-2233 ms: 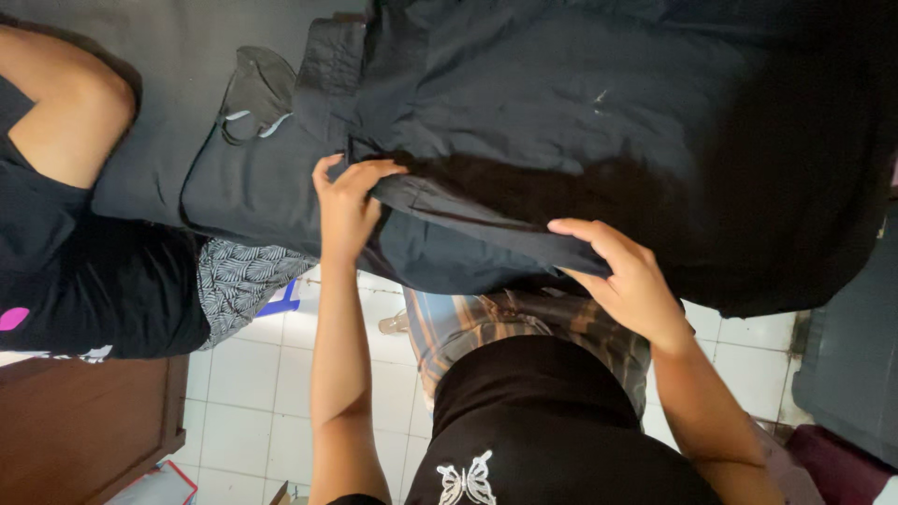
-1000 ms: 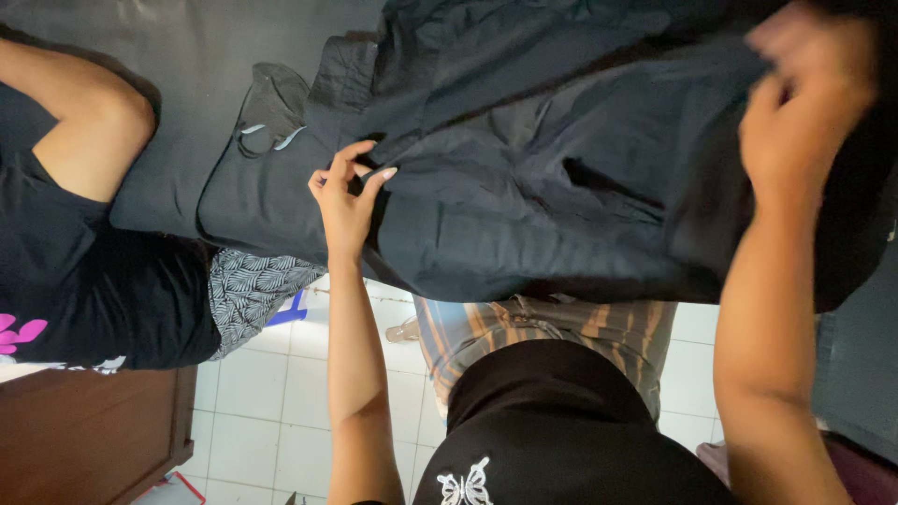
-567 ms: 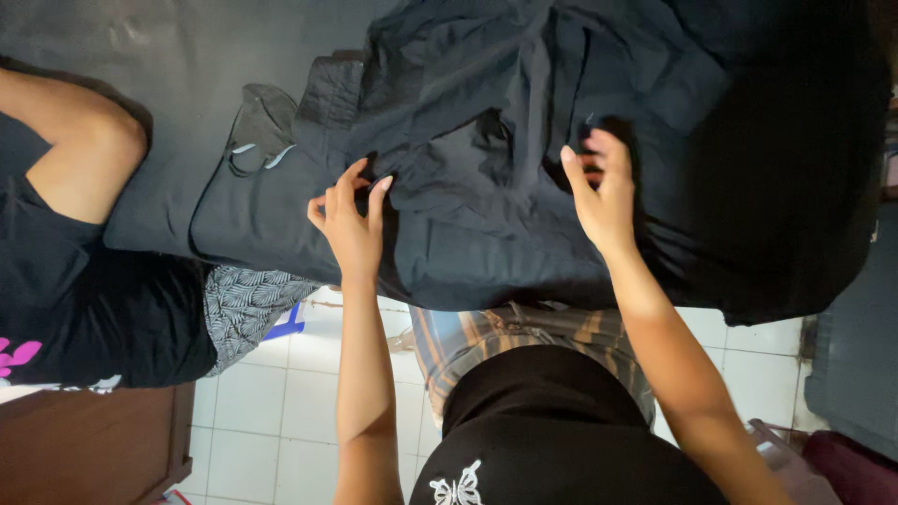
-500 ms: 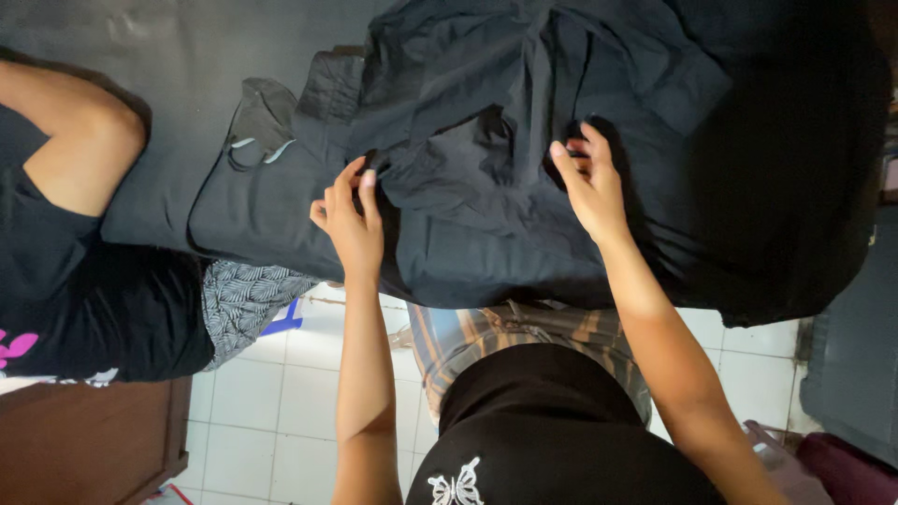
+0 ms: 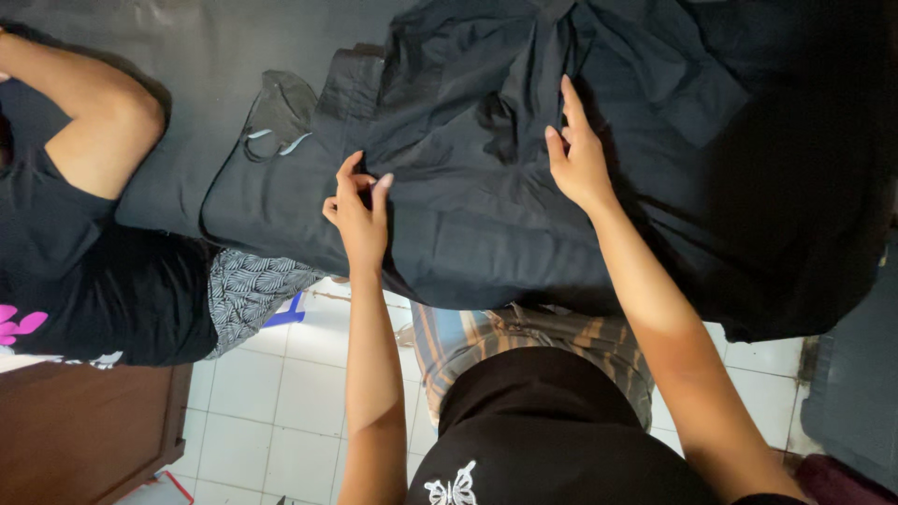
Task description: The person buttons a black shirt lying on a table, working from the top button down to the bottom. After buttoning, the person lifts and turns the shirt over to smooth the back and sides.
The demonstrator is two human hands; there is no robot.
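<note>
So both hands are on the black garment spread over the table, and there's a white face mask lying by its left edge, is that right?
Not quite. The face mask is dark grey, not white, as the head view shows. The rest holds: the left hand and right hand both rest on the black garment spread over the table, and the mask lies by the garment's left edge.

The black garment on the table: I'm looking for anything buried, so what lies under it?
Under the black garment only the grey table cover shows, with a grey face mask beside its edge. Anything beneath the cloth itself is hidden.
</note>
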